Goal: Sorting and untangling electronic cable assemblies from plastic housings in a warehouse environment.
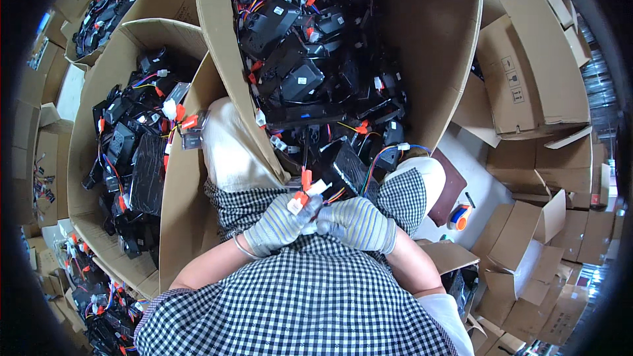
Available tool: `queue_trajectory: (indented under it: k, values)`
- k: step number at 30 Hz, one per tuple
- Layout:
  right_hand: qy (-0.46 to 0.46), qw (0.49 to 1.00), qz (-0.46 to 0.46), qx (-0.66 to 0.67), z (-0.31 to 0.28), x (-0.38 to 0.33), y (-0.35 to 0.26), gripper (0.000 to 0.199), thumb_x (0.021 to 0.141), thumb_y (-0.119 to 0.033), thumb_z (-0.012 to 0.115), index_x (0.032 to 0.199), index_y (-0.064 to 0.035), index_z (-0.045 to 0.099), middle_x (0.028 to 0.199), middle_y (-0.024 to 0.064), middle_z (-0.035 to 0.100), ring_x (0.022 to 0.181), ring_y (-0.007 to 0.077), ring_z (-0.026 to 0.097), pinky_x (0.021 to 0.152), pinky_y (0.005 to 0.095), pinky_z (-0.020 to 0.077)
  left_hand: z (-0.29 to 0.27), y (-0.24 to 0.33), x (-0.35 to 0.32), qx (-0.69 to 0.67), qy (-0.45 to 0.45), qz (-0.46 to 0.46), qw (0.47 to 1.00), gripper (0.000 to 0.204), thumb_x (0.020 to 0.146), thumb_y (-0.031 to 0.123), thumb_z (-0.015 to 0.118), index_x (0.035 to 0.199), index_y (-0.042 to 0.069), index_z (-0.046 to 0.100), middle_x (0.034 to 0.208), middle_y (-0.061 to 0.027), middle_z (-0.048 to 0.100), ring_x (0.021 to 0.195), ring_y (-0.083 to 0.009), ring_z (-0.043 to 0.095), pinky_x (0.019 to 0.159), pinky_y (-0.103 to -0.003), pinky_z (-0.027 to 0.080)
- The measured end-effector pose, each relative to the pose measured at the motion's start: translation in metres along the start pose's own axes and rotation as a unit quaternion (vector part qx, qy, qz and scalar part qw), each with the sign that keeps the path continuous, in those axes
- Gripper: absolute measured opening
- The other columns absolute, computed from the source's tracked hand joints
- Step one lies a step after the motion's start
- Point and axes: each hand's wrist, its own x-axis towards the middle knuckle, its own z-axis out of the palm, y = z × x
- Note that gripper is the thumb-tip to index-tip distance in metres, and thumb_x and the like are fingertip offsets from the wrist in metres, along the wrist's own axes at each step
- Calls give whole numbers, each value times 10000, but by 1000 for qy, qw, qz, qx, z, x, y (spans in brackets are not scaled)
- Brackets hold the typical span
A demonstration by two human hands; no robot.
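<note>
Left hand [279, 223], orange connector [306, 178] (long axis pointing forward)

Striped gloves [360, 225], checked apron [290, 303]

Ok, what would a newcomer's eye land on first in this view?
Probably the big open cardboard carton at top centre, piled with black-cased electronic units. Next, the bright orange connectors near the middle, by the striped-gloved left grip and right grip, which sit close together in front of the black-and-white checked apron.
</note>
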Motion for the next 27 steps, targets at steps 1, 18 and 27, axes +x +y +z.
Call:
queue_trajectory:
  k: [1, 18, 27]
  values:
    - [-31, 999, 4, -6, 0, 3, 0, 172, 883, -256, 518, 851, -123, 622, 719, 93, 609, 691, 299, 613, 619, 398, 470, 0, -11, -1, 115, 25, 114, 987, 188, 906, 198, 508, 984, 34, 555, 837, -116, 591, 709, -285, 598, 640, -364, 481]
    - [-70, 993, -88, 38, 28, 53, 13, 191, 889, -277, 515, 822, -114, 586, 736, 99, 596, 694, 303, 605, 622, 411, 480, -47, -33, -66, -225, -60, -106, 967, 576, 693, 111, 766, 1221, 65, 541, 1073, -29, 600, 996, -129, 545, 887, -288, 430]
    - [102, 850, 121, -503, -111, 208, 118, 140, 783, -76, 553, 851, -81, 675, 840, 116, 661, 802, 263, 638, 678, 375, 517, -55, -50, -59, -415, 78, -195, 885, 335, 795, 90, 601, 1130, 71, 604, 988, -65, 632, 584, -74, 517, 459, -216, 385]
